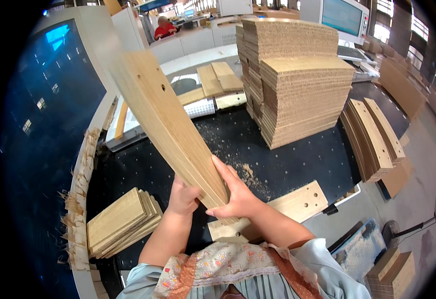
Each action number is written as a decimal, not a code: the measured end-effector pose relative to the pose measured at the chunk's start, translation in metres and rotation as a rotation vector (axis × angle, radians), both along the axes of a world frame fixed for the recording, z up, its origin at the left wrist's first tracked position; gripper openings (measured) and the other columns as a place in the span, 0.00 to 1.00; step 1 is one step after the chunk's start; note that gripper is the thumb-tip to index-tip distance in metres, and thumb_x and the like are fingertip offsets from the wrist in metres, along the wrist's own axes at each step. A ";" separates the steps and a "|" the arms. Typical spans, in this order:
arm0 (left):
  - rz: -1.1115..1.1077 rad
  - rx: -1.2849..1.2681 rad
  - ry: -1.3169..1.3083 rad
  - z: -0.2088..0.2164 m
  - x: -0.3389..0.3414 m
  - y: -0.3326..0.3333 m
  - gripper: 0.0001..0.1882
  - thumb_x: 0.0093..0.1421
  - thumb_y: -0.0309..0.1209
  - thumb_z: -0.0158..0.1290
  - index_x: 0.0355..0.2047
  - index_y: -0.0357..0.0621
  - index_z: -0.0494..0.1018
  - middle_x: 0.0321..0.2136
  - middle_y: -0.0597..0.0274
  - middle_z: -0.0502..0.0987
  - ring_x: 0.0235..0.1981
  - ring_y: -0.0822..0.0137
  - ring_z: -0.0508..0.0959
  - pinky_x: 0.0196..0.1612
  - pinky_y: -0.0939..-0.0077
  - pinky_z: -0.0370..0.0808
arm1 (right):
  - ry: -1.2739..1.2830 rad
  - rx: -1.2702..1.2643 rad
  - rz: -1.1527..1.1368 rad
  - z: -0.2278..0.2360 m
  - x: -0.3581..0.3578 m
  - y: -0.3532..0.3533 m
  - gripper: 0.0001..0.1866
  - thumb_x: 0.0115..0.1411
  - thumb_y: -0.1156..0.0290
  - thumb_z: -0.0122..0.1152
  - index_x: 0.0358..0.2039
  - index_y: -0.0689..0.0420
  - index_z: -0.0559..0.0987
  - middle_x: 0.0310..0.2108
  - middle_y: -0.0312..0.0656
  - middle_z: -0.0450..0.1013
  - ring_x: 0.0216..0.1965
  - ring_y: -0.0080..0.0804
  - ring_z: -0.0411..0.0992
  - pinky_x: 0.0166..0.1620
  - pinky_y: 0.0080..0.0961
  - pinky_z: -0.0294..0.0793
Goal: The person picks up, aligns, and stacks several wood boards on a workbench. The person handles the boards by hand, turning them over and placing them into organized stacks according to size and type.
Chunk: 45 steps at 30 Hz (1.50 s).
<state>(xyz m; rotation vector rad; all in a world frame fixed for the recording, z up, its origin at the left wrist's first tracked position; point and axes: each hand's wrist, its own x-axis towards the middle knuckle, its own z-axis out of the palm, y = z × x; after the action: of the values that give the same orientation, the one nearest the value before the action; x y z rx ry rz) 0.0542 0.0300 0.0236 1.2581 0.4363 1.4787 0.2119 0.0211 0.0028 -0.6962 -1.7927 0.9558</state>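
Note:
A stack of long light wooden boards [170, 122] with drilled holes rises tilted from my hands toward the upper left. My left hand [182, 197] grips its lower end from the left side. From the right, my right hand [235, 194] wraps the same end, fingers spread over the top board. Under my hands another drilled board [297, 203] lies flat on the black perforated table [238, 137]. A small pile of short boards [120, 222] rests at the lower left of the table.
Tall stacks of particle boards [300, 89] stand at the back right, with leaning boards [372, 137] beside them. More boards [218, 79] lie on a white machine bed behind. Wood scraps [78, 199] line the left edge. A person in red [164, 29] sits far off.

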 end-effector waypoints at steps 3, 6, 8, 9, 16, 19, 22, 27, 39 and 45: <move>0.025 -0.066 0.038 0.003 0.003 -0.002 0.40 0.47 0.43 0.61 0.55 0.34 0.60 0.47 0.51 0.71 0.48 0.60 0.75 0.49 0.68 0.75 | -0.040 -0.051 0.050 0.000 0.000 -0.002 0.65 0.33 0.61 0.75 0.68 0.58 0.43 0.60 0.57 0.53 0.61 0.50 0.54 0.62 0.39 0.53; 0.051 -0.140 -0.050 0.002 0.011 -0.005 0.36 0.46 0.40 0.60 0.53 0.35 0.62 0.44 0.53 0.72 0.45 0.61 0.75 0.47 0.68 0.76 | -0.048 -0.073 0.087 0.006 0.005 -0.003 0.66 0.34 0.62 0.75 0.68 0.57 0.41 0.61 0.58 0.52 0.63 0.52 0.52 0.63 0.39 0.52; 0.081 -0.128 -0.069 0.001 0.018 -0.009 0.35 0.46 0.40 0.59 0.53 0.35 0.63 0.44 0.54 0.72 0.45 0.61 0.75 0.47 0.68 0.76 | -0.036 -0.020 0.065 0.003 0.007 -0.005 0.65 0.35 0.66 0.76 0.68 0.53 0.42 0.58 0.56 0.55 0.60 0.50 0.55 0.61 0.38 0.57; 0.097 -0.119 -0.077 0.002 0.021 -0.010 0.35 0.47 0.40 0.59 0.53 0.35 0.63 0.44 0.54 0.72 0.45 0.61 0.75 0.47 0.68 0.75 | -0.012 -0.034 0.062 0.004 0.008 -0.006 0.65 0.35 0.67 0.76 0.68 0.53 0.42 0.58 0.55 0.55 0.61 0.50 0.55 0.61 0.37 0.57; -0.137 -0.067 0.138 0.024 0.055 -0.003 0.56 0.46 0.44 0.61 0.67 0.44 0.40 0.58 0.57 0.60 0.57 0.61 0.63 0.59 0.66 0.61 | 0.539 -0.316 0.180 0.000 0.037 -0.021 0.61 0.34 0.71 0.70 0.68 0.57 0.44 0.66 0.46 0.47 0.67 0.34 0.46 0.65 0.30 0.47; -0.184 0.156 0.399 0.000 0.062 -0.002 0.60 0.44 0.53 0.63 0.68 0.43 0.41 0.65 0.46 0.50 0.67 0.54 0.50 0.65 0.62 0.50 | 0.566 -0.297 0.056 -0.004 0.077 -0.041 0.63 0.33 0.70 0.71 0.68 0.58 0.43 0.66 0.45 0.48 0.68 0.34 0.45 0.66 0.28 0.41; -0.271 0.291 1.091 -0.040 0.053 -0.019 0.60 0.41 0.57 0.64 0.66 0.42 0.46 0.65 0.38 0.47 0.67 0.45 0.45 0.66 0.55 0.44 | 0.522 -0.203 -0.167 -0.016 0.125 -0.062 0.65 0.31 0.69 0.73 0.68 0.57 0.43 0.66 0.44 0.47 0.68 0.35 0.45 0.66 0.29 0.41; -0.377 0.486 1.807 -0.072 0.083 -0.052 0.56 0.40 0.57 0.63 0.65 0.49 0.51 0.65 0.36 0.43 0.67 0.37 0.40 0.62 0.32 0.38 | 0.415 -0.010 -0.754 -0.002 0.231 -0.101 0.62 0.30 0.68 0.71 0.67 0.56 0.48 0.62 0.46 0.55 0.62 0.37 0.56 0.62 0.32 0.55; -0.182 0.521 1.675 -0.108 0.071 -0.060 0.31 0.55 0.45 0.53 0.59 0.54 0.65 0.58 0.39 0.58 0.52 0.45 0.64 0.50 0.52 0.60 | -0.678 -0.396 -1.715 0.063 0.478 -0.111 0.54 0.30 0.63 0.70 0.64 0.42 0.59 0.50 0.50 0.65 0.53 0.48 0.66 0.56 0.42 0.66; -0.130 0.706 1.694 -0.106 0.068 -0.054 0.27 0.56 0.40 0.52 0.57 0.53 0.66 0.51 0.41 0.66 0.46 0.49 0.71 0.44 0.55 0.65 | -1.035 -0.631 -1.702 0.083 0.540 -0.046 0.55 0.30 0.63 0.69 0.64 0.38 0.58 0.52 0.48 0.65 0.56 0.45 0.64 0.57 0.43 0.63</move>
<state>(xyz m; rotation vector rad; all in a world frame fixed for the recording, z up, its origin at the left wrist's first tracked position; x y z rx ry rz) 0.1226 -0.0236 -0.0822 2.8743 0.8738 0.0439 0.7517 -0.0252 0.0856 -2.7722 -0.7849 -0.2038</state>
